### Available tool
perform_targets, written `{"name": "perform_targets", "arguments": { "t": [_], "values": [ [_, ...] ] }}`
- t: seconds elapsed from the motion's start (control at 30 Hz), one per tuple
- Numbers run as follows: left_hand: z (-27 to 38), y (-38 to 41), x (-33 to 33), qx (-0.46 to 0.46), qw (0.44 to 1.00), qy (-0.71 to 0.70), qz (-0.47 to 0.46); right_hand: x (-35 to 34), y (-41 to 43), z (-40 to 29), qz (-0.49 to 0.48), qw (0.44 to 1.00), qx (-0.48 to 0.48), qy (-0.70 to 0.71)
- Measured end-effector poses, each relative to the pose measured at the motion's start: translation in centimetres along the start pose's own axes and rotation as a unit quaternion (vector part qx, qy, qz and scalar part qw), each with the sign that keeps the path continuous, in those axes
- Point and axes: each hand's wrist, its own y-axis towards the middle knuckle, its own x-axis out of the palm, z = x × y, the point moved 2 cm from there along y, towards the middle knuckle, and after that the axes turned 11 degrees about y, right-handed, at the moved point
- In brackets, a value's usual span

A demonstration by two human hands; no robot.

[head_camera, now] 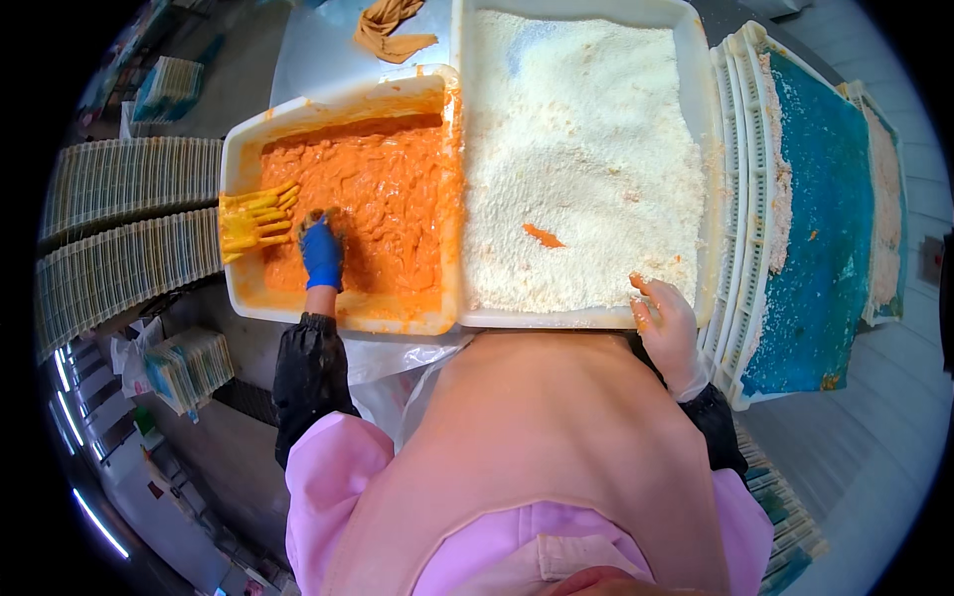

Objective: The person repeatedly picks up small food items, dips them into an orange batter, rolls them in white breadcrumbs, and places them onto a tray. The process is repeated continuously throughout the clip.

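My left hand (322, 252), in a blue glove with smeared fingertips, reaches into wet orange batter (380, 186) in a white plastic tub (339, 320). Its fingers look curled, but whether they hold anything is hidden. Just left of it, a yellow rubber glove (257, 220) hangs over the tub's rim. My right hand (663, 328) wears a clear glove with orange smears on the fingertips. It hovers at the near right corner of a second white tub (544, 320), fingers apart and holding nothing. Pale crumbs (574, 134) fill that tub, and one orange-coated piece (542, 235) lies on them.
On the right, stacked white plastic trays (745, 194) carry a blue sheet (820, 208) with a row of crumb-coated pieces (779, 171). A brown cloth (391, 30) lies on a metal surface (320, 52) beyond the batter. Tall tray stacks (134, 179) stand at left.
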Motion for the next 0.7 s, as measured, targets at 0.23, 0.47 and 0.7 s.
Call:
{"name": "perform_targets", "arguments": {
  "t": [0.23,0.47,0.7],
  "values": [
    [-0.6,1.2,6.5,-0.104,0.94,-0.287,-0.152,0.6,0.7,-0.6,-0.019,0.999,-0.017,0.019],
    [2.9,1.6,-5.3,-0.096,0.722,-0.67,-0.143,0.1,0.6,0.6,0.003,0.999,-0.021,0.034],
    [17.8,0.3,-14.3,0.193,0.776,-0.577,-0.167,0.4,0.6,0.8,-0.006,0.999,-0.017,0.047]
  ]
}}
